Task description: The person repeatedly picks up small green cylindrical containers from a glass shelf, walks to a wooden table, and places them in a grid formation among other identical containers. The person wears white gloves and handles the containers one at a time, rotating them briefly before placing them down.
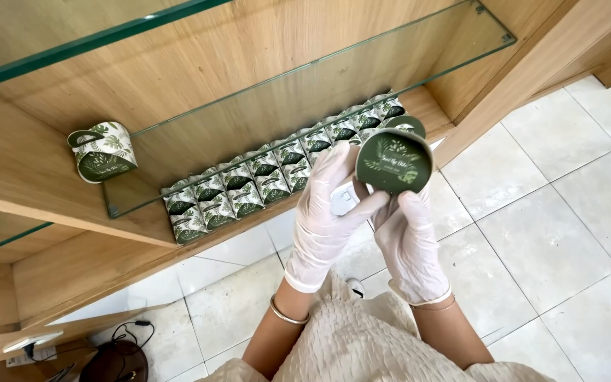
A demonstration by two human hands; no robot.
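Note:
Both my hands wear white gloves and hold a round green-and-white box (394,162) with a leaf pattern, its dark green lid facing me. My left hand (328,212) grips its left side and underside; my right hand (408,237) supports it from below. The box is held just in front of the bottom wooden shelf, near the right end of a row of several matching leaf-patterned boxes (249,187). One more matching box (102,151) stands alone on the glass shelf (178,134) at the left.
The wooden cabinet (503,78) has glass shelves above the bottom row. White tiled floor (553,233) spreads to the right and below. A dark bag with a black cable (116,359) lies on the floor at the lower left.

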